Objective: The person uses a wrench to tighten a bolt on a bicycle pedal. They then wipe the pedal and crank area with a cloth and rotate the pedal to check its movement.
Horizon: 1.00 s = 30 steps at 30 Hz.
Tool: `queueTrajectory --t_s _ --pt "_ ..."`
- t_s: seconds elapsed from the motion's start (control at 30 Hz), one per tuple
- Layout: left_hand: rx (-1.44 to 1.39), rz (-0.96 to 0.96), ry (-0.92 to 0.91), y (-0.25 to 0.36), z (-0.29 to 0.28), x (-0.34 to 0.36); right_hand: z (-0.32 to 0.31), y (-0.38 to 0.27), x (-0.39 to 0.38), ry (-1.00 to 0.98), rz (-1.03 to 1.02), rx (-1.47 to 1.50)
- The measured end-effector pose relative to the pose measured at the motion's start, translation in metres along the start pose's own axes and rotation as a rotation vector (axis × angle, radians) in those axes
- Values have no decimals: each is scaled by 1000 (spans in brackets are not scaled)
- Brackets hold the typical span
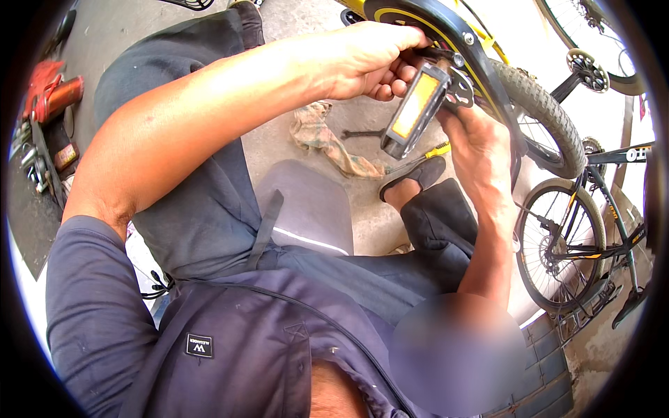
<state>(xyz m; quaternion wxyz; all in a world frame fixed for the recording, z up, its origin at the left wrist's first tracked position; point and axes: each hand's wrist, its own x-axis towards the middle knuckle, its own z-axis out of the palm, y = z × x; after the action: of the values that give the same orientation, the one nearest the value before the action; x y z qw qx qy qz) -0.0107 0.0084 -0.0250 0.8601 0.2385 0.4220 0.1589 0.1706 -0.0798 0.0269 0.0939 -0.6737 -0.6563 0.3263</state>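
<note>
My left hand [376, 66] curls its fingers beside a pedal [417, 108] with a yellow reflector, its thumb at the crank joint; what its fingertips grip is hidden. My right hand [477, 146] pinches a small dark metal piece [461, 89] just right of the pedal. Behind both hands is a black-and-yellow bicycle [469, 38] with a knobby tyre [550, 122]. On the floor below lie a stained rag [317, 139], a dark metal tool [359, 133] and a yellow-handled tool [435, 150].
My legs and sandalled foot [414, 181] surround a grey seat-like surface [303, 198]. At left sit a red-and-orange item [66, 94] and assorted metal tools [31, 160]. More bicycles [557, 244] stand along the right.
</note>
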Motion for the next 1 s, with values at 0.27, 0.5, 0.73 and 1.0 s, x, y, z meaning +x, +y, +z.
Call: queueTrajectory --t_s 0.27,0.5,0.73,1.0 --pt "56 -28 -31 4 3 -9 12 6 9 -9 78 139" --pt "-15 -59 -16 5 2 -7 9 2 5 74 55 65" --pt "-73 -36 38 3 9 -1 -2 0 -1 199 17 -56" --pt "-60 -54 7 2 6 1 1 -6 -7 35 130 -75"
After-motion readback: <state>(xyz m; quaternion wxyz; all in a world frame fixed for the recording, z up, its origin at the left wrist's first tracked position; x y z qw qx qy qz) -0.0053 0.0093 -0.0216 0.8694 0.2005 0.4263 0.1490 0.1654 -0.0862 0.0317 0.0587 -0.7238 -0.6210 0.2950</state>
